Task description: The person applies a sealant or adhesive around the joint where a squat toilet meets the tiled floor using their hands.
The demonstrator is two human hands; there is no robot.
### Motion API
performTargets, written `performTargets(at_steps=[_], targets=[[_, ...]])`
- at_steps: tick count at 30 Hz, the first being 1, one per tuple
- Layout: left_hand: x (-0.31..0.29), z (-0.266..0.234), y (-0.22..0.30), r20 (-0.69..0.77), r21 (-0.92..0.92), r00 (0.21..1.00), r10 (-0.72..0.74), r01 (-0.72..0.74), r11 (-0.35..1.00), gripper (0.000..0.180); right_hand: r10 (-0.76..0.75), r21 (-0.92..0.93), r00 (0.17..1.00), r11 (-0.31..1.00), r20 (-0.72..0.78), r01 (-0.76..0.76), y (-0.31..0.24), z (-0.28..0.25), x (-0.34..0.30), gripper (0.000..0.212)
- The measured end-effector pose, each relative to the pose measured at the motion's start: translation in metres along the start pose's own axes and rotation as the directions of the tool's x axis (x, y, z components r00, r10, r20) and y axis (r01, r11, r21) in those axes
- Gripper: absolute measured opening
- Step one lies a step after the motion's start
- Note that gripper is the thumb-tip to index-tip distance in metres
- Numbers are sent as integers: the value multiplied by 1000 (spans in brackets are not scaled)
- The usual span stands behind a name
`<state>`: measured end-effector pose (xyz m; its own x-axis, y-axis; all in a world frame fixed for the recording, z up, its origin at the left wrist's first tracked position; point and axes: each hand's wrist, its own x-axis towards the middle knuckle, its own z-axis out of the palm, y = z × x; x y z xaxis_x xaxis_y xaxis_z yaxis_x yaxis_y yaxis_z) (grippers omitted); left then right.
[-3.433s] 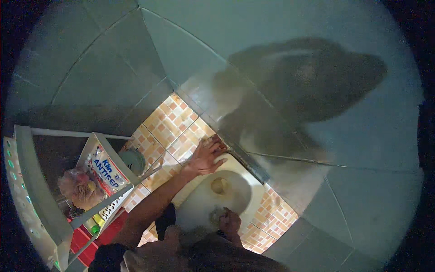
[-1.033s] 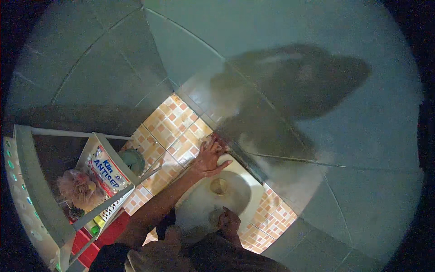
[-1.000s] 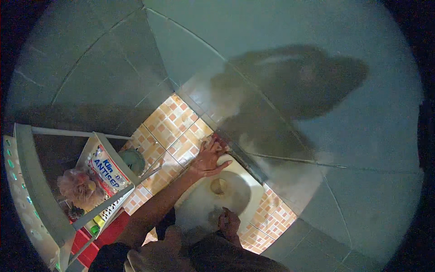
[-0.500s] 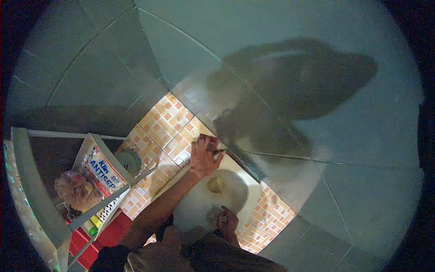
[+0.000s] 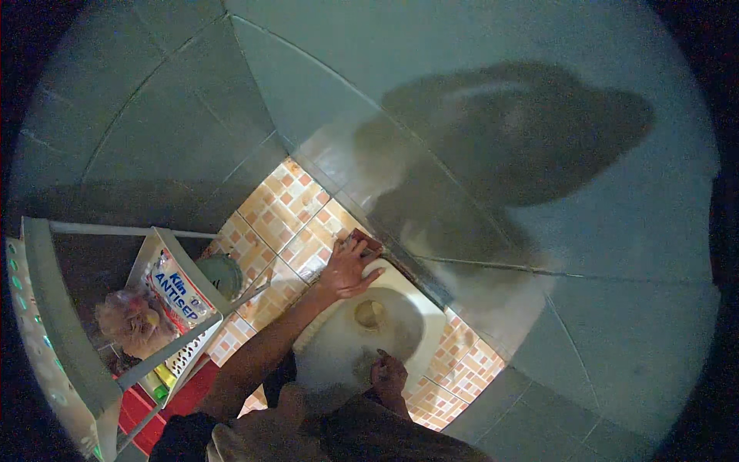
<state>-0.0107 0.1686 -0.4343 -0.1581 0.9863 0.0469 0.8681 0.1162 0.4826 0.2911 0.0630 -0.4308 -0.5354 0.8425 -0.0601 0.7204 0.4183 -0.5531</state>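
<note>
A pale squat toilet (image 5: 437,319) is set in the tiled floor, its basin covered with whitish foam or haze. My left hand (image 5: 348,269) rests at its far left corner with the fingers stretched out. Their tips touch or lie beside a reddish-brown block (image 5: 365,241) near the wall. Over the near right part of the basin is my right hand (image 5: 389,376), fingers curled together. A blurred greyish patch (image 5: 363,363) lies beside it; what the fingers hold is too unclear to name. The drain opening (image 5: 369,314) shows between the hands.
At the left stands a shelf rack (image 5: 73,331) with a white basket (image 5: 183,362), a printed pouch (image 5: 181,296) and a mesh bath puff (image 5: 132,323). A round greenish-grey container (image 5: 221,276) is behind it. Something red (image 5: 192,385) sits below. The grey wall (image 5: 616,246) bounds the far side.
My left hand has shifted slightly, uncovering more of the reddish-brown block. The right hand has moved a little to the right, and the round patch beside it looks more blurred.
</note>
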Motion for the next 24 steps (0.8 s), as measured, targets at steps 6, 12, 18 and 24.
performTargets(at_steps=[6, 12, 18, 24], targets=[[-3, -3, -3, -46, 26, 998, 38, -36, 999, 49, 19, 39, 999, 999, 50, -21, -10, -9, 7, 33], [7, -7, 11, -37, 75, 990, -138, 141, 987, 56, -39, 33, 998, 999, -39, 40, 4, 0, -2, 34], [8, -16, 8, -4, 82, 976, -216, 216, 973, 61, 41, 42, 999, 998, 24, -42, 0, -1, -2, 34], [8, -12, -7, -24, -47, 998, 54, -55, 997, 58, -26, 93, 1000, 995, -2, 26, -1, 1, 2, 32]])
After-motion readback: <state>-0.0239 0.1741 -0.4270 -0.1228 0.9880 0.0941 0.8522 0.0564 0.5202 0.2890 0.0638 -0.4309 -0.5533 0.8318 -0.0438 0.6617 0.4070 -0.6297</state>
